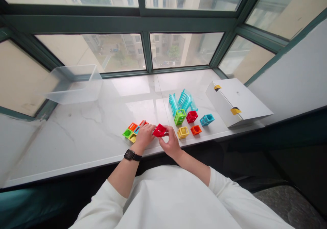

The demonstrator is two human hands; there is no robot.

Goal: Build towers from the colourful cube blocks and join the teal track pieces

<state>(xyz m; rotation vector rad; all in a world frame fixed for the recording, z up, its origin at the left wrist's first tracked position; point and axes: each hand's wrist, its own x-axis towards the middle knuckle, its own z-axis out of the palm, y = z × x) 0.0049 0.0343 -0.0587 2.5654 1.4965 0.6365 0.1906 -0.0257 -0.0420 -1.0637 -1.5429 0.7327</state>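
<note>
Both hands meet over the near edge of a white marble sill (89, 133). My left hand (144, 137), with a black watch on its wrist, and my right hand (170, 143) together pinch a red hollow cube block (159, 130). Just left of the hands lies a flat cluster of joined blocks (131, 132) in green, orange, yellow and blue, partly hidden by my left hand. To the right stand loose cubes: yellow (183, 132), orange (196, 129), green (180, 116), red (191, 116) and blue (206, 119).
Turquoise curved track pieces (182, 101) lie behind the loose cubes. A white cardboard box (237, 101) with yellow tape sits at the right end of the sill. A clear plastic bin (74, 84) stands at the back left by the window.
</note>
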